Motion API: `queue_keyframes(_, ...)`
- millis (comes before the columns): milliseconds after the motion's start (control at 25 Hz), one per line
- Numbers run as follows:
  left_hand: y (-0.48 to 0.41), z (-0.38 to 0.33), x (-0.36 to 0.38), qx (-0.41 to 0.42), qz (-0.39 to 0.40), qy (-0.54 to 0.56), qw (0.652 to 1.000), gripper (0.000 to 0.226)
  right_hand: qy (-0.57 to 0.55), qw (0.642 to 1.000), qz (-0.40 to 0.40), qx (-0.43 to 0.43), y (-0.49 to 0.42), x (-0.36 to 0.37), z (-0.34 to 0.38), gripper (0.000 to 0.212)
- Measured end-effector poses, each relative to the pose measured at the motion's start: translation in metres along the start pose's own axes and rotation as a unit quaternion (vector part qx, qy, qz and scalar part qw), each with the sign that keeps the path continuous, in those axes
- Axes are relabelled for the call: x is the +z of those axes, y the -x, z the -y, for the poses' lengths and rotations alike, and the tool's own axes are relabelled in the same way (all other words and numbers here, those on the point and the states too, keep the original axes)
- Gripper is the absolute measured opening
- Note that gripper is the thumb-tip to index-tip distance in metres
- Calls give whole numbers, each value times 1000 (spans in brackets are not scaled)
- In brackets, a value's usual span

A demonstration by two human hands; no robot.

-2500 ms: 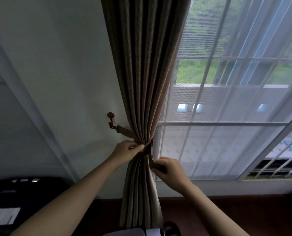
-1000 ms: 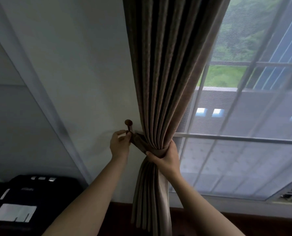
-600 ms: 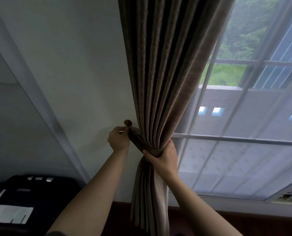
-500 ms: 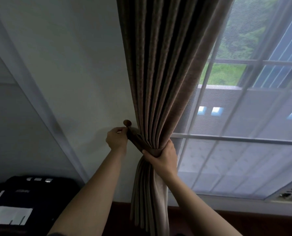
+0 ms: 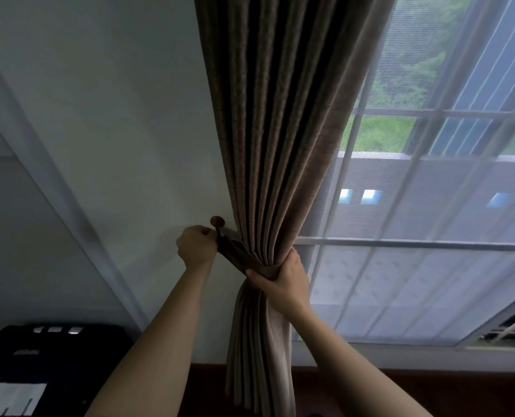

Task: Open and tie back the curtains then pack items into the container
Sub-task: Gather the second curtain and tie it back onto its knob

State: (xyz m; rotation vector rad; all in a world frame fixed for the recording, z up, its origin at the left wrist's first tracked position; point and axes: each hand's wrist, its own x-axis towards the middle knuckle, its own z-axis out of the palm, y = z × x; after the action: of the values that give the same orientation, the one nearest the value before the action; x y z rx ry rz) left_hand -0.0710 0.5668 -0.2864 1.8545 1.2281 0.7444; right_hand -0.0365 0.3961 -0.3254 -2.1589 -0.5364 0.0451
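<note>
Right now the left hand [image 5: 196,246] is closed in a pinch on the end of the tieback [image 5: 235,254], pressed up against the stem of the wall hook [image 5: 217,221]. Cannot tell whether the loop is over the knob yet; the fingers hide the contact.

Right hand [image 5: 283,279]: wrapped around the gathered curtain [image 5: 280,145] at its waist, thumb across the front, gripping both the band and the folds beneath it. Below this hand the cloth hangs loose toward the floor; above it the pleats fan up and out of view.

Doing this step well, as I judge it:
- Keep the right hand squeezing and push the bundle a little toward the left hand, so the band goes slack. A taut band will fight the hook.
- Lift the loop end above the knob, then drop it behind the knob onto the stem. Feel for the seat, since sight is blocked.
- Let go with the left hand first, lightly, and test that the loop holds before the right hand releases.
- Ease the right hand off slowly; if the folds slump, the band sits too low.

Further out: sheer netting [image 5: 400,281] covers the window beyond the right hand. A dark case [image 5: 55,353] sits low, past the left forearm. No container for the packing stage is clearly identifiable.
</note>
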Motion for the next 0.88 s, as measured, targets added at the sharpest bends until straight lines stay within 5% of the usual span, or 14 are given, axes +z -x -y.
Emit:
queue_keyframes(280, -31, 2, -2, -180, 118, 88, 973, 22, 12, 1000, 18, 0, 0, -1, 3, 98)
queue_keyframes(760, -30, 13, -12, -308, 234, 262, 884, 32, 28, 999, 45, 4, 1, -3, 8, 90)
queue_keyframes(880, -25, 20, -8, -270, 217, 220, 912, 31, 13, 998, 58, 11, 3, -5, 8, 90)
